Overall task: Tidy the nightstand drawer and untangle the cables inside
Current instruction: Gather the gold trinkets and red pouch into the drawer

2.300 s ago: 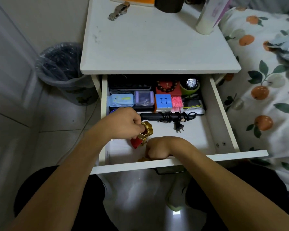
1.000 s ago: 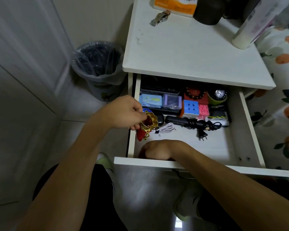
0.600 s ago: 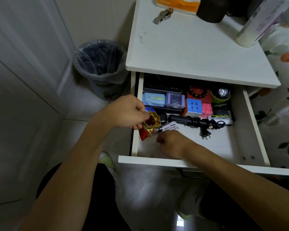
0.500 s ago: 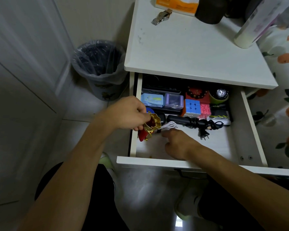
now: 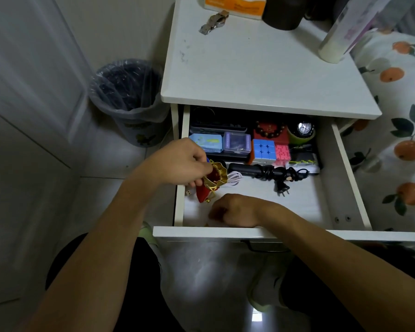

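Cables are the thing to sort here, and both lie inside the open drawer, farther back than the hands. The white cable is a small coil just beside and partly behind the red-and-gold pouch; its loops run roughly left to right. The black cable is wound round a dark bar that also lies left to right across the drawer's middle, its plug pointing toward the front. The left hand pinches the pouch's gold rim at the drawer's left side, so it sits nearest the white coil. The right hand rests low at the front edge with fingers curled under; whether it holds anything I cannot tell. I judge the right hand, apparently the freer one, the better one to reach for either cable.

Writing: an orange box on the counter carries print, too small to read. The pale bottle bears a purple label, also unreadable.
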A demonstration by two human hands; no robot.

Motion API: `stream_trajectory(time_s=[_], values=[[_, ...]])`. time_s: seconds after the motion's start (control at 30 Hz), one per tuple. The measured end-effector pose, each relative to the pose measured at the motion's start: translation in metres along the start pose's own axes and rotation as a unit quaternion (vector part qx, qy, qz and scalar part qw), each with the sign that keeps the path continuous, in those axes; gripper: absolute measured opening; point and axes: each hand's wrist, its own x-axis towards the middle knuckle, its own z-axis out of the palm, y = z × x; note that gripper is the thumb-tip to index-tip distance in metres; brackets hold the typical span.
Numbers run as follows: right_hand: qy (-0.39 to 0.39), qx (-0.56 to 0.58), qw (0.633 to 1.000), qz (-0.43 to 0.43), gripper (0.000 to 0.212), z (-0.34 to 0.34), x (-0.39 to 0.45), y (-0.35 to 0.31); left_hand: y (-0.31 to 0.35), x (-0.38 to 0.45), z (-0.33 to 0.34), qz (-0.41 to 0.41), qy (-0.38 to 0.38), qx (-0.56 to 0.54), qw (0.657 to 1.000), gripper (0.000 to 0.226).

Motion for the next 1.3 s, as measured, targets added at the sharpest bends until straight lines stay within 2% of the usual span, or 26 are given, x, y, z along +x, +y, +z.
stream_trajectory(time_s=[0.17,0.3,0.47,0.57,0.63,0.73,0.87,0.97,1.2,1.3], values=[[0.038,0.015,0.997,0.069,0.04,-0.005,-0.001,0.006,-0.003,0.0,-0.002,-0.007,0.006,-0.001,1.0,0.023],[-0.041,0.032,0.996,0.07,0.035,-0.007,0.002,-0.005,-0.003,0.0,-0.005,-0.008,0.012,-0.006,1.0,0.023],[-0.076,0.004,0.996,0.052,0.028,-0.001,0.015,-0.022,-0.004,-0.004,-0.007,-0.003,0.017,-0.005,1.0,0.022],[-0.052,0.011,0.997,0.059,0.013,0.0,0.022,-0.025,-0.008,-0.007,-0.01,-0.003,0.022,-0.012,1.0,0.023],[-0.017,0.041,0.996,0.079,0.018,0.0,0.023,-0.026,-0.01,-0.01,-0.011,-0.002,0.025,-0.009,1.0,0.023],[0.003,0.049,0.995,0.083,0.01,0.0,0.021,-0.028,-0.015,-0.014,-0.014,-0.008,0.026,-0.011,1.0,0.022],[-0.059,0.012,0.997,0.054,0.032,-0.001,0.019,-0.036,-0.02,-0.017,-0.018,-0.005,0.026,-0.016,1.0,0.022],[-0.08,-0.018,0.996,0.031,0.04,0.0,0.023,-0.05,-0.023,-0.018,-0.019,-0.007,0.031,-0.016,0.999,0.022],[-0.09,-0.016,0.996,0.022,0.038,0.001,0.028,-0.061,-0.023,-0.019,-0.02,-0.003,0.032,-0.02,0.999,0.022],[-0.082,0.005,0.996,0.028,0.027,-0.001,0.028,-0.054,-0.023,-0.02,-0.02,-0.001,0.033,-0.019,0.999,0.022]])
